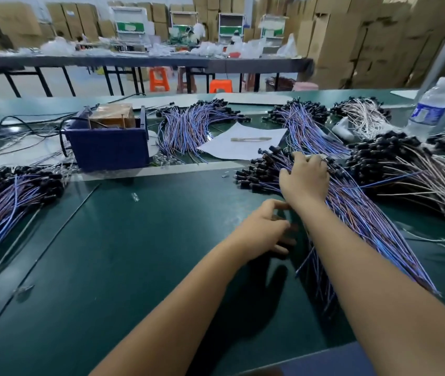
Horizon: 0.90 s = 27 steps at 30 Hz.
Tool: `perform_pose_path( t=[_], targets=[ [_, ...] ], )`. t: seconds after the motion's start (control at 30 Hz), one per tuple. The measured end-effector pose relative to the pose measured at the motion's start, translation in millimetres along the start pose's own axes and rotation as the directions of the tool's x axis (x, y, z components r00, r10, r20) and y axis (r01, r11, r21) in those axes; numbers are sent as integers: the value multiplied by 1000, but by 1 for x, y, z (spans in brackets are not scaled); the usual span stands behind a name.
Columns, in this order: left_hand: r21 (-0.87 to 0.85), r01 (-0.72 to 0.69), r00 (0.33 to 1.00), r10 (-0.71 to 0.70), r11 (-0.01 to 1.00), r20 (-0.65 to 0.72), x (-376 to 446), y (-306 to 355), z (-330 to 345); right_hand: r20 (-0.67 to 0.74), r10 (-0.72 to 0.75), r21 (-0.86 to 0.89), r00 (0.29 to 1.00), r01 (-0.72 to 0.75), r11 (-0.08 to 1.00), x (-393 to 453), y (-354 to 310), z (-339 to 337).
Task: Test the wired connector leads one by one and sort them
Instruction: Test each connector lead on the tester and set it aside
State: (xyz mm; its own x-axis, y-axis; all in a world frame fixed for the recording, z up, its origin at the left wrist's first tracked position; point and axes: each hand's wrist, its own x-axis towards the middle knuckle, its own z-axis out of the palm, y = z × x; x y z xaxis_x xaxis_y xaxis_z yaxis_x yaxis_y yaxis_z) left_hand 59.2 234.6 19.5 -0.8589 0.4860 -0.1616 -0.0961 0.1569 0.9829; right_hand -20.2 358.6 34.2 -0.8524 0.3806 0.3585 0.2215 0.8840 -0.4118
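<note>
A pile of blue-and-purple wired connector leads (357, 213) with black plug ends fans across the green bench on the right. My right hand (305, 178) lies on the plug end of this pile, its fingers curled down round some of the leads. My left hand (263, 230) rests on the bench just left of the wire tails, fingers loosely curled, with nothing seen in it. The blue tester box (107, 147) with a copper-coloured block on top stands at the left middle. A sorted pile of the same leads (6, 196) lies at the far left.
More lead bundles lie at the back centre (188, 126) and back right (305, 123), with white-wired ones (416, 172) at the far right. A white sheet with a thin rod (243, 142), a water bottle (430, 109) and black cables (20, 126) are also on the bench.
</note>
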Motion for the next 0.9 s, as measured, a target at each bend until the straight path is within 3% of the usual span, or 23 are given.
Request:
perform_pose_path(
  t=[0.17, 0.37, 0.47, 0.53, 0.63, 0.73, 0.8, 0.9],
  targets=[
    [126, -66, 949, 102, 990, -300, -17, -1, -81, 7, -73, 110, 997, 72, 991, -20, -39, 13],
    [153, -115, 701, 189, 982, -687, -44, -26, -191, 19, -282, 221, 959, 271, 937, -61, -116, 45],
    [176, -91, 567, 197, 980, -800, -58, -47, -221, 85, -402, 334, 912, 354, 874, -89, -162, 63],
    [156, -77, 523, 174, 985, -834, -60, -56, -229, 137, -482, 406, 866, 395, 825, -109, -192, 76],
    [215, 6, 530, 179, 977, -829, -55, -58, -239, 231, -506, 474, 831, 358, 805, -129, -225, 91],
    [290, 148, 618, 141, 945, -774, -55, -54, -254, 303, -458, 497, 835, 272, 824, -132, -234, 99],
    [258, 118, 657, 120, 959, -744, -60, -54, -260, 317, -475, 462, 821, 304, 833, -130, -232, 102],
    [246, 49, 600, 169, 968, -782, -66, -52, -255, 307, -498, 442, 811, 342, 829, -130, -227, 104]
  ],
)
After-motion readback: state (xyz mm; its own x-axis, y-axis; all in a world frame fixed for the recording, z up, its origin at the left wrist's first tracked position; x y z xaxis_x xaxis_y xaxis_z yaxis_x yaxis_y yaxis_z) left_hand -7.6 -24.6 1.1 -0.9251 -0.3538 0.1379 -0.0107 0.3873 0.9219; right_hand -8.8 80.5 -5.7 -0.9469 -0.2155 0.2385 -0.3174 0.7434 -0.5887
